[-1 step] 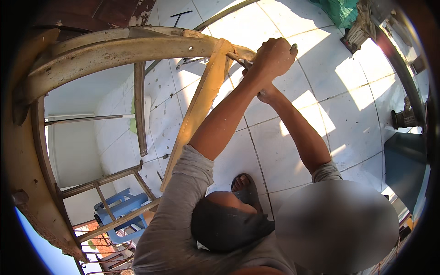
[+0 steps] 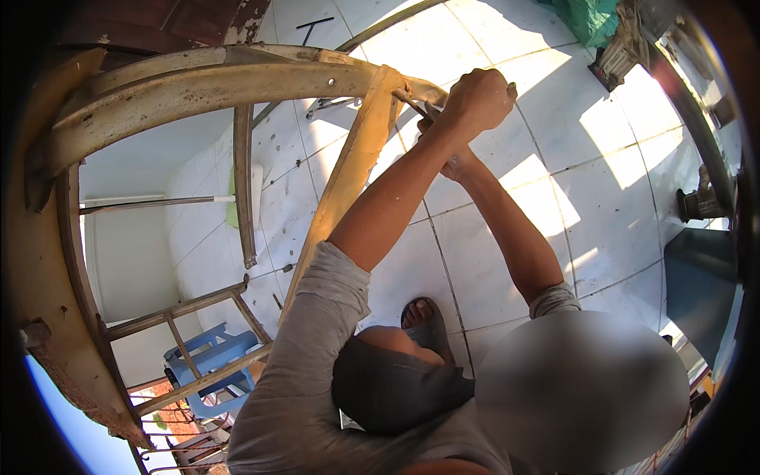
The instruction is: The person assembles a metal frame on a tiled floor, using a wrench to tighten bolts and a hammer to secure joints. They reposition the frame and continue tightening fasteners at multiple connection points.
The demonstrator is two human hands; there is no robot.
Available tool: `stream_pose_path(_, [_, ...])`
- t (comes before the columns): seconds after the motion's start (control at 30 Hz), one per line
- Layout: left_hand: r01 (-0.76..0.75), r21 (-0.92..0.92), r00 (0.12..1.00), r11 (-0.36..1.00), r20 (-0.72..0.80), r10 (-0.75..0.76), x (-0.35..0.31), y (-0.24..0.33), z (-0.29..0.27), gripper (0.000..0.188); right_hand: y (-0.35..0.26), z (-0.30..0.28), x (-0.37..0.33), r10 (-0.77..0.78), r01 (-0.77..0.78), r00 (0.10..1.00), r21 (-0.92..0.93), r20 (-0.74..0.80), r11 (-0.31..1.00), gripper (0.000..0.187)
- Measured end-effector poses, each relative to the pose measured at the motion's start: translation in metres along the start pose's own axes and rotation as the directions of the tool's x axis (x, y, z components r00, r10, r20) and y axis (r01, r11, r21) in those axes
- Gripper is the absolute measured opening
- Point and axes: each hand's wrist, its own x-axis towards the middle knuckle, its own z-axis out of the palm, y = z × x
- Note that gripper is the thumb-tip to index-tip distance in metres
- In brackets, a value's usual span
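Observation:
Beside a yellowish wooden frame (image 2: 212, 89), my two arms cross at the wrists. My left hand (image 2: 481, 101) is closed in a fist near the end of the curved top rail; what sits inside its grip is hidden. Beneath it, my right hand (image 2: 455, 165) is mostly covered by the left forearm, and its fingertips curl round a slim dark metal tool (image 2: 410, 103). That tool runs to the joint where the rail meets a slanted wooden post (image 2: 348, 174). The tool's exact kind cannot be made out.
White floor tiles (image 2: 514, 229) lie below, patched with sunlight. A T-shaped metal tool (image 2: 313, 27) lies at the far side. Behind the frame stands a blue plastic stool (image 2: 207, 360). Green sheeting (image 2: 590, 20) and a dark rail (image 2: 689, 119) border the right. My sandalled foot (image 2: 427, 326) is near the middle.
Both hands have shifted very slightly, with my left hand a touch to the right. The grip looks the same and the frame keeps its place.

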Motion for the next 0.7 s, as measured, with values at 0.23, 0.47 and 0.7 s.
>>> stream_pose_path(0.23, [-0.061, 0.325, 0.807, 0.944, 0.572, -0.145, 0.031, -0.027, 0.035, 0.034, 0.024, 0.092, 0.003, -0.008, 0.228, 0.942, 0.622, -0.335, 0.749, 0.038])
stream_pose_path(0.47, [-0.401, 0.095, 0.698, 0.911, -0.613, 0.371, -0.082, -0.038, 0.002, 0.045, 0.014, 0.068, -0.009, 0.085, 0.049, 0.937, 0.367, -0.34, 0.929, 0.029])
stream_pose_path(0.7, [0.0, -0.972, 0.844, -0.234, 0.126, -0.521, -0.16, -0.125, 0.089, 0.047, -0.024, 0.099, -0.01, -0.077, -0.222, 0.808, -0.423, -0.585, 0.879, 0.039])
